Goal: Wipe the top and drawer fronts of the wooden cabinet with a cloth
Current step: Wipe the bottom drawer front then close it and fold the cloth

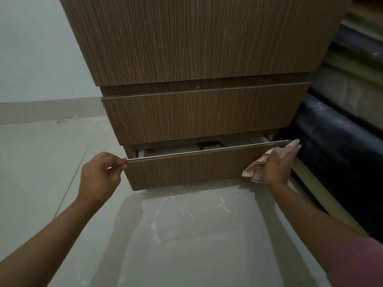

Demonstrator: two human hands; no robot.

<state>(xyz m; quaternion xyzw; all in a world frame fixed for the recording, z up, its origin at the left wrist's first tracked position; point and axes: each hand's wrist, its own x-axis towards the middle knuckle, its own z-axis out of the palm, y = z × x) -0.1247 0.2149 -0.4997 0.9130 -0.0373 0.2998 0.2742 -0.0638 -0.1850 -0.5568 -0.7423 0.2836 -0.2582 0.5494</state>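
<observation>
**A:** Bottom drawer (182,169) of the wooden cabinet (199,38) stands pulled out a little between your hands, and you can just see down into it: pale, folded-looking things and one dark item in the gap. Too dim to tell what they are.

**B:** And the drawer above (196,116)?

**A:** Pushed in, flush, above both your hands.

**B:** Your left hand (99,175)?

**A:** Fingers curled, pinching the top left corner of that open drawer front, thumb beneath the edge.

**B:** The right?

**A:** Your right hand (280,163) lies with fingers fairly straight, pressing the cloth (256,169) against the right end of the same front, fingertips reaching the upper right corner. The cloth is pale with reddish stripes, bunched under your palm, a fold hanging out toward your left hand.

**B:** Below your hands?

**A:** Pale floor (186,235) with whitish dusty streaks. Beyond your right hand, something dark and plastic-wrapped (335,141) sits close beside the cabinet.
</observation>
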